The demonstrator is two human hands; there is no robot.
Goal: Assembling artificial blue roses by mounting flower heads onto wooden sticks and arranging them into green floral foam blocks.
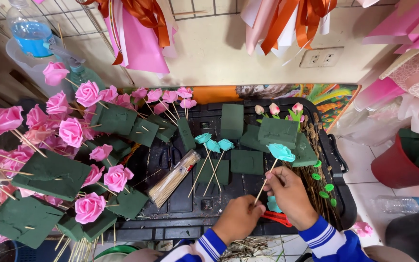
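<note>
Both hands on one teal rose stick above the black tray.

From the left, we note pink roses [71,132] staked in green foam blocks [53,173], a clear bottle [31,30] with a blue band label against the wall, and a clear-wrapped bundle of sticks [173,178] on the tray [338,160]. The left hand [237,219] is closed, pinching the stick's lower end; the right hand [291,193] grips the stick higher up, just under the teal rose [281,152]. In our judgement, the grip should stay low and steady and the stick straight, so the head does not twist. Rightward lie a white wall socket [321,57] and a second clear bottle [397,204] on its side.
</note>
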